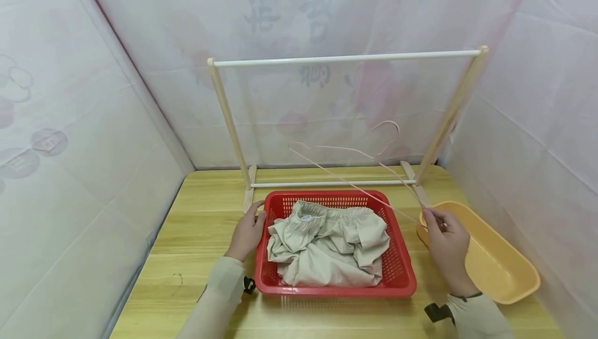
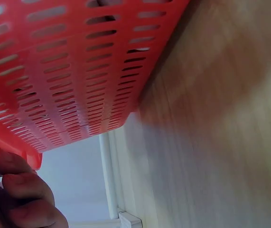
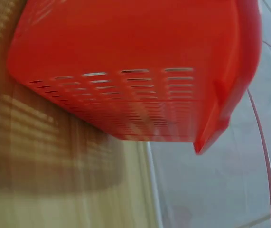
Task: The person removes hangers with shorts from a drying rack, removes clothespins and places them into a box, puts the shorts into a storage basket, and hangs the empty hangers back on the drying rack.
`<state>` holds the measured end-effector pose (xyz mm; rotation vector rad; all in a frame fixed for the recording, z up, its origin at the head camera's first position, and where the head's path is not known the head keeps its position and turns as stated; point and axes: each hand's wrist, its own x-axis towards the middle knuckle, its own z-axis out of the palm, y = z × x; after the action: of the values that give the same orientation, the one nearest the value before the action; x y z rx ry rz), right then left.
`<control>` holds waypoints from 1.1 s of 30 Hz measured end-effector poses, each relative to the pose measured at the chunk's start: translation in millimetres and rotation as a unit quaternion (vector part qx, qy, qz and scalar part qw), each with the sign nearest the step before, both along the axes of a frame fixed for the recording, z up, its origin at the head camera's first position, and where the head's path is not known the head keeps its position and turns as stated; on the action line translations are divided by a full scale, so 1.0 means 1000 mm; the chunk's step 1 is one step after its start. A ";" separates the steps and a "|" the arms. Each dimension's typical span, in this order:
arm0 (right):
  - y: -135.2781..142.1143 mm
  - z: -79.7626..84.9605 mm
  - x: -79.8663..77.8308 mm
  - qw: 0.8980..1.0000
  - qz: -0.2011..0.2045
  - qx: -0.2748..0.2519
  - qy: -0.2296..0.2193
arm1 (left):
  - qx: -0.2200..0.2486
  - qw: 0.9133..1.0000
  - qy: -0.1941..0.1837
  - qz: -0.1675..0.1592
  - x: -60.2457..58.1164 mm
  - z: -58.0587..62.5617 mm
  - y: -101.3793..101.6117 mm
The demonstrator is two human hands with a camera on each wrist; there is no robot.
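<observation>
A red plastic basket (image 1: 336, 291) with slotted walls stands on the table. Crumpled inside it lies a pale beige garment (image 1: 327, 256) with an elastic waistband. My left hand (image 1: 246, 232) grips the basket's left rim; curled fingers (image 2: 28, 190) show by the rim in the left wrist view. To the right of the basket, my right hand (image 1: 447, 245) pinches one end of a thin pink hanger (image 1: 398, 130). The hanger slants up to the left above the basket's back, its hook pointing up. In the right wrist view only a strip of the hanger (image 3: 264, 142) shows.
Behind the basket stands a wooden rack with a white top rail (image 1: 345, 59) and a lower bar (image 1: 327, 184). A yellow tub (image 1: 500, 256) sits at the right, beside my right hand. Pale printed curtains (image 1: 93, 121) enclose the wooden table (image 1: 187, 256).
</observation>
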<state>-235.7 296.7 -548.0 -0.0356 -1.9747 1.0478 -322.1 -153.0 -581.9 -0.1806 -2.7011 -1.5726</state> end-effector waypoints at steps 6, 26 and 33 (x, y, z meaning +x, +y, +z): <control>-0.007 0.018 -0.011 0.997 0.012 0.070 0.024 | -0.001 1.000 -0.010 -0.007 -0.001 -0.002 0.002; -0.044 0.160 -0.098 0.992 0.037 0.115 0.042 | 0.004 1.000 -0.020 -0.008 -0.001 -0.003 -0.001; -0.052 0.179 -0.120 0.989 0.046 0.138 -0.014 | 0.006 1.000 -0.027 -0.012 0.000 0.001 0.000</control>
<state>-356.1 244.6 -368.6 0.1936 -2.1468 0.8271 -321.9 -152.7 -581.3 -0.1745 -2.7399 -1.6233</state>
